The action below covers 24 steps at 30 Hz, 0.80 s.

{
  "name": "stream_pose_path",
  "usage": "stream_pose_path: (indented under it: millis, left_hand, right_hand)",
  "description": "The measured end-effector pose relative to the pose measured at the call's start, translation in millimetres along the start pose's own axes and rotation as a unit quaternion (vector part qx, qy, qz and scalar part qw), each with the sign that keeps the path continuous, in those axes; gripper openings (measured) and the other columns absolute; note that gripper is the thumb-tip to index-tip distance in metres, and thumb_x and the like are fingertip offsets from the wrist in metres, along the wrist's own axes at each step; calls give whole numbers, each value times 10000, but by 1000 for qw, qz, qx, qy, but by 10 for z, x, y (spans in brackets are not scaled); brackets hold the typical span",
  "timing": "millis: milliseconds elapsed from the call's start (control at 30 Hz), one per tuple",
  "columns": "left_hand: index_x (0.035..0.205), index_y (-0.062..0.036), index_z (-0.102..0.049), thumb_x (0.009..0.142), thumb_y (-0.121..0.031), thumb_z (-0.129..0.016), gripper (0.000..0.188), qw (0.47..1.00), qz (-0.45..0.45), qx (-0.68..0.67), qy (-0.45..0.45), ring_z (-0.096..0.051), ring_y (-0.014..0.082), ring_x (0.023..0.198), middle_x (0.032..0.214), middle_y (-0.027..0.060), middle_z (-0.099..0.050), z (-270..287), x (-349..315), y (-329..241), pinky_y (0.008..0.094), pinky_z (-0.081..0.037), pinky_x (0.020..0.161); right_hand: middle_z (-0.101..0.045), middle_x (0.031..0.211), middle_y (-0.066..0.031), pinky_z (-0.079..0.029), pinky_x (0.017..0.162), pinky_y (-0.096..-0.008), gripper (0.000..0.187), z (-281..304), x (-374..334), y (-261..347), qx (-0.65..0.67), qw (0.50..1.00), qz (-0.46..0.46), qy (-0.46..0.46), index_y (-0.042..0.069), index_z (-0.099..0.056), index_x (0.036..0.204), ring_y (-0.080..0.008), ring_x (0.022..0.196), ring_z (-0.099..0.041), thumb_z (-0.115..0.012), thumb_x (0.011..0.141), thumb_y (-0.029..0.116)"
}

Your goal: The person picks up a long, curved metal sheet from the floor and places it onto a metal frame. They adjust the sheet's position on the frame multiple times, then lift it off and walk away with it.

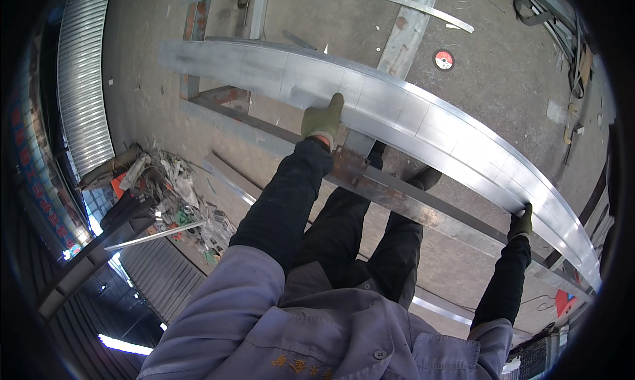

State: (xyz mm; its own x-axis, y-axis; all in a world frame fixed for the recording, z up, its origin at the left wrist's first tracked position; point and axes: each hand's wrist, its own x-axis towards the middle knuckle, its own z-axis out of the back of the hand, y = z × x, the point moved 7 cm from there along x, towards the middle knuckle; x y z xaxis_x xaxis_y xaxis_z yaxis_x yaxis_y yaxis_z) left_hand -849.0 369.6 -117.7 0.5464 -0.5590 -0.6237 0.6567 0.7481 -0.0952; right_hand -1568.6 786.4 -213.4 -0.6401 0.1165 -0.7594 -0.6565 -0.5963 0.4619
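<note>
Concrete floor (142,82) of workshop is under a steel frame (430,211); the curved metal panel (397,109) lies across it, before the person. L hand (321,121) & R hand (521,224), gloved, pinch its near edge, thumbs on top; fingers beneath are hidden. Step is prob. adjusting panel; next move, I think, needs both hands together. Qty: 1 panel, 1 frame, 1 thin curved strip (436,13), 1 red-white disc (444,60).

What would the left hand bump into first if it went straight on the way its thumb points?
The shiny metal panel: the left hand has its thumb against it. Past the panel's far edge, the floor seems to come next, though how far below it lies is hard to judge.
</note>
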Motion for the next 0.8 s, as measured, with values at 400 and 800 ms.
stream_pose_path:
  millis: [400, 800]
  left_hand:
    - [901, 21, -740, 925, -656, -640, 685, 999, -18, 2, -32, -697, 258, 619, 692, 114, -722, -95, 187, 158, 444, -532, 626]
    - [1190, -160, -696, 852, -738, -722, 670, 956, 95, -169, 219, -524, 127, 626, 787, 13, -540, 7, 201, 352, 307, -397, 543]
  right_hand:
    - [-685, 1153, -100, -598, 809, -348, 591, -127, -3, -197, 75, 996, -36, 14, 37, -624, 1352, -218, 978, -676, -730, 962, 469]
    - [-773, 911, -180, -540, 912, -434, 735, -499, -715, 223, -456, 887, 52, -42, 125, -789, 1052, -326, 976, -737, -323, 1000, 690]
